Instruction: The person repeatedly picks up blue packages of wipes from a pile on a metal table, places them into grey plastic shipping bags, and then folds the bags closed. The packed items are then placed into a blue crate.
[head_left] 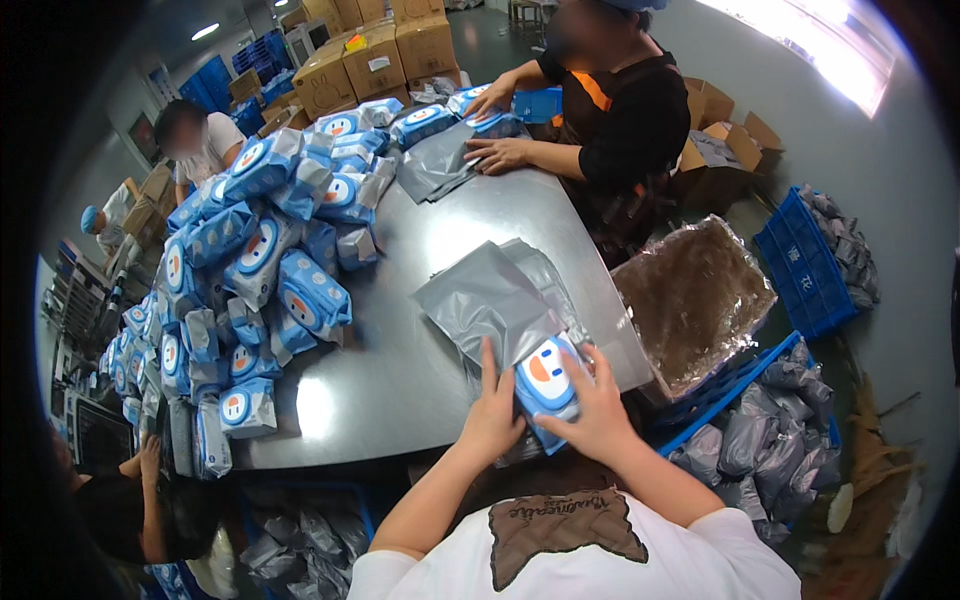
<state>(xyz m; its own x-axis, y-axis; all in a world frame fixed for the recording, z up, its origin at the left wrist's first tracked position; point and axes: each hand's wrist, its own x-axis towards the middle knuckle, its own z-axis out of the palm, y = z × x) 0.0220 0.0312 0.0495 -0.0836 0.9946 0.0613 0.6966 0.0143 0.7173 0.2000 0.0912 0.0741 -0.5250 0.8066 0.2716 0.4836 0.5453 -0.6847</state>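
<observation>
A blue-and-white pack of wipes (547, 378) with a round face on its lid stands at the near edge of the metal table. My right hand (597, 408) grips it, fingers on its right side and thumb across its near end. The far end of the pack meets a grey plastic bag (490, 300); how far it reaches inside cannot be made out. My left hand (493, 412) is closed on the bag's near edge, beside the pack's left side. More grey bags (545, 270) lie stacked beneath.
A large heap of wipes packs (245, 240) covers the table's left side. Across the table a co-worker (620, 110) handles grey bags (440, 160). A foil-lined box (690, 300) stands at the right edge, near blue crates (800, 265) of filled grey bags (770, 430).
</observation>
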